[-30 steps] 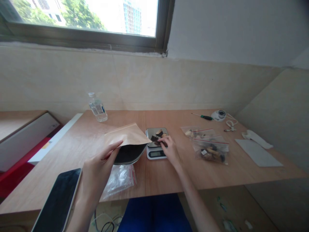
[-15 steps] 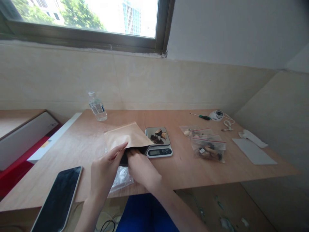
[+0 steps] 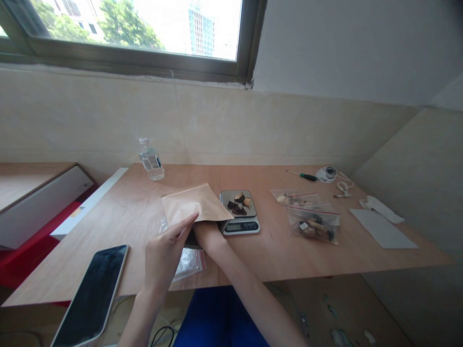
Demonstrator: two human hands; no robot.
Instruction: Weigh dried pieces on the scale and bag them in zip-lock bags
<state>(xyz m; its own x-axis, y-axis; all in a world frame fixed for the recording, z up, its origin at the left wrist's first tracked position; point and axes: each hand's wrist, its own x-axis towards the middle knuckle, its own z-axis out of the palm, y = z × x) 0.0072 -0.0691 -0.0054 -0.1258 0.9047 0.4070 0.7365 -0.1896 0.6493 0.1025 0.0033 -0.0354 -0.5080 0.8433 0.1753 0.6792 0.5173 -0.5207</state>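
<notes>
Kraft pouch (image 3: 195, 205): on table (image 3: 289, 250), left of scale (image 3: 240, 214), mouth toward person. Left hand (image 3: 164, 250): fingers pinch pouch's upper lip, holding it open. Right hand: inside pouch to wrist, hidden; finger state indeterminable. Step: depositing piece in pouch. Next move calls for clean withdrawal, mouth kept open.

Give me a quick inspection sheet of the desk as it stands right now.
Surface: wooden desk, bare at the front right.
Job's things: kraft pouch lying open-mouthed; scale beside it, carrying a few dark and pale pieces.
Clutter: two filled zip bags, an empty zip bag, water bottle, phone, screwdriver, paper sheet.
Grippers: left hand holds the pouch's upper lip; right hand is inside the pouch, hidden past the wrist.
Cables: white cord at back right; dark cable under the desk.
Surroundings: window above a tiled wall.
</notes>
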